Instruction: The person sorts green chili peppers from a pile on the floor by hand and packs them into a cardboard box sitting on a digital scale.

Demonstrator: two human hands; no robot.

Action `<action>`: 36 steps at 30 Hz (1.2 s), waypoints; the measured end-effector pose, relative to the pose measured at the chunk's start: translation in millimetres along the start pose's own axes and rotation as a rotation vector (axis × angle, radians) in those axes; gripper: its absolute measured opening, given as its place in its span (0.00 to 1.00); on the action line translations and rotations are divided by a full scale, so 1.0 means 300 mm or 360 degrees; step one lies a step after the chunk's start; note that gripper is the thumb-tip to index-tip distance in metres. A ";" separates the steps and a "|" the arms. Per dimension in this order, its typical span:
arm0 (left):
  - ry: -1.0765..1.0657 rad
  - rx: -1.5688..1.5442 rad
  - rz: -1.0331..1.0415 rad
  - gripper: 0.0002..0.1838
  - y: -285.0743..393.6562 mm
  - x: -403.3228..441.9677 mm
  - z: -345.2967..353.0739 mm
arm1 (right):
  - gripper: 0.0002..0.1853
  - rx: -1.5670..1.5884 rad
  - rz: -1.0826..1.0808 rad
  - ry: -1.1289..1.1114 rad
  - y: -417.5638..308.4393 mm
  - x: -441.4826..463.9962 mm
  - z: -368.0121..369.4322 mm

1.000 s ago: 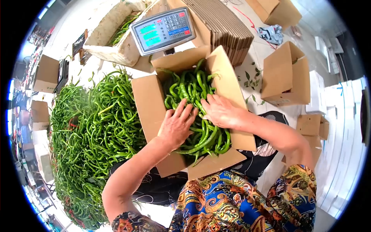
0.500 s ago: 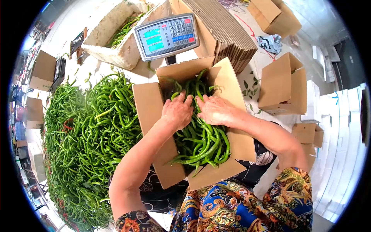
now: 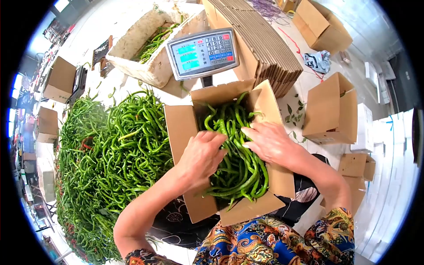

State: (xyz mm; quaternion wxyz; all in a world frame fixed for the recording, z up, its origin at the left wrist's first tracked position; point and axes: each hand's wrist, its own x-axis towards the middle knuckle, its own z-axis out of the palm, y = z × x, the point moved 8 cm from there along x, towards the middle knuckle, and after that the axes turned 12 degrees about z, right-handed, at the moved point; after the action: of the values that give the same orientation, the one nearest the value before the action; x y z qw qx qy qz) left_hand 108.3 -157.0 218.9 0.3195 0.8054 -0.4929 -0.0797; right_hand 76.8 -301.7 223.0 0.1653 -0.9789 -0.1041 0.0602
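An open cardboard box [image 3: 179, 132] holds long green chili peppers [image 3: 240, 176], some curling up near its far flap. My left hand [image 3: 203, 152] is over the box's left side, fingers loosely bent and thumb apart from them, with no pepper visible in its grasp. On the right, my right hand [image 3: 270, 142] has its fingers stretched out over the peppers, the fingertips at or just above them. Behind the box stands an electronic scale display [image 3: 203, 53] with lit panels and a keypad.
A large heap of green chili peppers [image 3: 119, 176] spreads on the left. Beyond are a white foam box [image 3: 132, 66] with some peppers and a stack of flattened cartons [image 3: 265, 48]. Another open carton [image 3: 329, 108] stands to the right, with loose leaves [image 3: 293, 115] beside it.
Both hands have drawn back toward me from the far part of the box, and they are farther apart. The left hand has lifted off the peppers. The view has shifted slightly.
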 end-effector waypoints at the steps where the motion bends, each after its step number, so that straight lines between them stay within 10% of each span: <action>1: -0.0045 -0.0099 -0.0128 0.18 -0.002 -0.025 -0.036 | 0.18 0.0139 0.0000 0.0041 -0.005 -0.006 -0.051; 22: -0.0077 -0.0701 -0.0189 0.17 -0.015 -0.170 -0.154 | 0.13 0.0875 0.0358 0.0006 0.074 0.000 -0.142; 36: 0.0584 -0.1078 -0.1675 0.14 -0.464 -1.063 0.078 | 0.13 0.0920 0.0389 -0.0057 0.015 0.023 -0.102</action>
State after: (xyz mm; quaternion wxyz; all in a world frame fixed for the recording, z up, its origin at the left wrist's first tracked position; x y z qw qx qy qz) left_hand 41.4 145.2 58.6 0.5530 0.7943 0.0823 -0.2376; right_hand 89.0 -313.8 249.7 0.4264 -0.8954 0.0328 0.1239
